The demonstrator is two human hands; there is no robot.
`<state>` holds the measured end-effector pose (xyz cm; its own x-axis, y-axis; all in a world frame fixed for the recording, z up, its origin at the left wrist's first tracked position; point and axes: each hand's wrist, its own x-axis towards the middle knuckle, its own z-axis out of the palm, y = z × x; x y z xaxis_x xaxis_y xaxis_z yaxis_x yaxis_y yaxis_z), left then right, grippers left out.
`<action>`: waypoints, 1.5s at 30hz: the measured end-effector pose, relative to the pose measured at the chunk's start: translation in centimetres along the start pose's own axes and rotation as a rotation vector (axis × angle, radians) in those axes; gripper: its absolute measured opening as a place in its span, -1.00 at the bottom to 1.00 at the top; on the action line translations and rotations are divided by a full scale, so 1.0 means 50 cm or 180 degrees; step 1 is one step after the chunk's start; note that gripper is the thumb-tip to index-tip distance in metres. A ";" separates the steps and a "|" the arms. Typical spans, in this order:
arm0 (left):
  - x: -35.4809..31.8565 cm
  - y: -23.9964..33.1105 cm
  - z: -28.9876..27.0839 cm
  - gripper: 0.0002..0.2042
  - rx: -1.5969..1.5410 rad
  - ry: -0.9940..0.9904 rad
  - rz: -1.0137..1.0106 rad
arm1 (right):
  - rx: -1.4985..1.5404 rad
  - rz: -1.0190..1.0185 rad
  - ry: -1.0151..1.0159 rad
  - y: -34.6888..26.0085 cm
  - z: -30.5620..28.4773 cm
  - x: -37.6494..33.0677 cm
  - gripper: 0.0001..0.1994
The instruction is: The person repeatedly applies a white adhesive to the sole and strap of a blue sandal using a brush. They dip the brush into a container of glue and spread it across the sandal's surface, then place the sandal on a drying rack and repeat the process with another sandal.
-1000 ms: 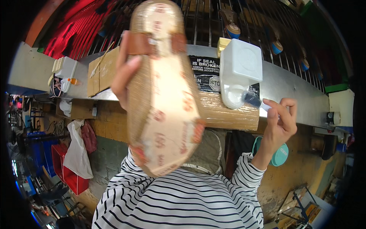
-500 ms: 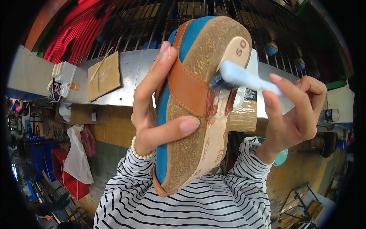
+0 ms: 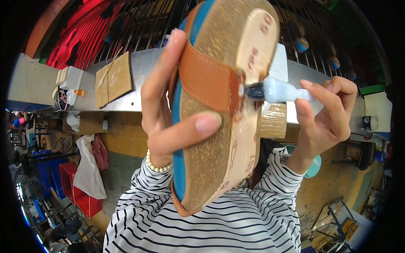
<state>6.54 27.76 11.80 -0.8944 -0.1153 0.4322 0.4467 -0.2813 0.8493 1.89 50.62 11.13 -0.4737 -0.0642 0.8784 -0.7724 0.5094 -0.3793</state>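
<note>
My left hand [image 3: 166, 126] grips a sandal [image 3: 206, 156] on a blue shoe last [image 3: 179, 168], its underside turned toward me. The thumb presses on the speckled cork bottom, and the fingers wrap behind the far side. A brown leather strap [image 3: 211, 82] folds over onto the underside, its end beside a pale insole strip [image 3: 242, 143]. Between thumb and fingertips, my right hand [image 3: 327, 111] pinches a brush [image 3: 282, 90] with a pale blue handle and dark bristles. The bristles are at the strap's end, where the surface looks wet.
Behind the sandal runs a metal bench [image 3: 143, 63] in front of a rack of bars [image 3: 168, 25]. On it lie a cardboard piece [image 3: 114, 80] with a thin stick and a white container [image 3: 76, 80]. A taped box [image 3: 273, 122] stands beyond the sandal; a red crate [image 3: 78, 194] is low left.
The sandal has risen slightly in view and tilted. The brush has swung more level and shifted a little right, its bristles still beside the strap's end.
</note>
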 end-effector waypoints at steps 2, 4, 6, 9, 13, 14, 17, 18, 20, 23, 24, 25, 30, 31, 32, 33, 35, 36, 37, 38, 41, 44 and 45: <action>0.012 0.002 0.009 -0.13 -0.0304 0.0209 -0.0123 | 0.0068 0.0027 -0.0140 -0.002 0.003 -0.004 -0.61; 0.020 0.005 0.017 -0.12 -0.0387 0.0396 -0.0251 | 0.0279 -0.0023 -0.0232 -0.007 0.002 -0.006 -0.61; 0.022 0.009 0.023 -0.10 -0.0230 0.0393 -0.0299 | 0.0326 -0.0191 -0.0196 -0.010 -0.003 -0.003 -0.62; 0.019 0.017 0.026 -0.13 0.0733 0.0131 -0.0238 | -0.0033 -0.0199 -0.0175 -0.008 -0.008 0.009 -0.64; 0.023 0.002 0.018 -0.22 0.1091 -0.0030 0.0443 | -0.0317 -0.0391 -0.0110 -0.002 -0.015 0.025 -0.63; 0.024 -0.005 0.016 -0.24 0.1158 -0.0035 0.0573 | -0.0423 -0.0424 -0.0078 0.000 -0.017 0.028 -0.62; 0.027 -0.030 0.010 -0.31 0.1287 0.0008 0.0906 | 0.0041 -0.0383 -0.0154 0.007 -0.016 0.024 -0.59; 0.026 -0.038 0.009 -0.33 0.1340 0.0037 0.1014 | 0.0167 -0.0332 -0.0218 0.010 -0.015 0.020 -0.58; 0.026 -0.052 0.007 -0.37 0.1430 0.0096 0.1230 | 0.0361 -0.0193 -0.0258 0.012 -0.010 0.008 -0.56; 0.035 -0.071 0.006 -0.44 0.1333 0.0157 0.1482 | 0.0594 -0.0137 -0.0287 0.013 -0.007 -0.011 -0.54; 0.044 -0.077 0.002 -0.46 0.1646 0.0286 0.1823 | 0.0603 -0.0086 -0.0246 0.012 -0.006 -0.017 -0.53; 0.052 -0.083 0.001 -0.48 0.1789 0.0279 0.2174 | 0.0614 -0.0063 -0.0243 0.010 -0.006 -0.022 -0.53; 0.096 -0.111 -0.022 -0.69 0.2653 0.0325 0.3573 | 0.0595 0.0113 -0.0055 -0.013 0.001 -0.043 -0.49; 0.092 -0.113 -0.022 -0.68 0.2625 0.0332 0.3423 | 0.0561 0.0141 -0.0035 -0.019 -0.002 -0.046 -0.49; 0.088 -0.114 -0.022 -0.67 0.2572 0.0339 0.3210 | 0.0575 0.0085 -0.0083 -0.022 -0.007 -0.044 -0.49; 0.081 -0.114 -0.021 -0.65 0.2514 0.0330 0.3003 | 0.0590 0.0029 -0.0131 -0.025 -0.011 -0.044 -0.49; 0.072 -0.113 -0.020 -0.63 0.2419 0.0317 0.2783 | 0.0699 -0.0228 -0.0249 -0.023 -0.017 -0.038 -0.52; 0.067 -0.112 -0.019 -0.61 0.2383 0.0319 0.2725 | 0.0708 -0.0221 -0.0327 -0.022 -0.019 -0.036 -0.53; 0.065 -0.112 -0.018 -0.60 0.2360 0.0312 0.2678 | 0.0706 -0.0177 -0.0302 -0.019 -0.015 -0.036 -0.55; 0.063 -0.111 -0.018 -0.59 0.2337 0.0317 0.2635 | 0.0743 -0.0226 -0.0216 -0.014 -0.008 -0.035 -0.57; 0.067 -0.112 -0.019 -0.55 0.2293 0.0319 0.2555 | 0.0108 0.0660 0.0042 -0.003 0.016 -0.038 -0.61; 0.070 -0.114 -0.023 -0.50 0.2256 0.0339 0.2534 | 0.0508 0.0446 0.0085 -0.013 0.020 -0.046 -0.62; 0.069 -0.115 -0.024 -0.49 0.2252 0.0349 0.2525 | 0.0859 0.0391 0.0013 -0.021 0.016 -0.048 -0.58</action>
<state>0.84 27.83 8.04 -0.3237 -0.1176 0.9388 0.7826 0.5244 0.3355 3.49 49.58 9.19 -0.5693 -0.0125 0.8220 -0.7942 0.2665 -0.5460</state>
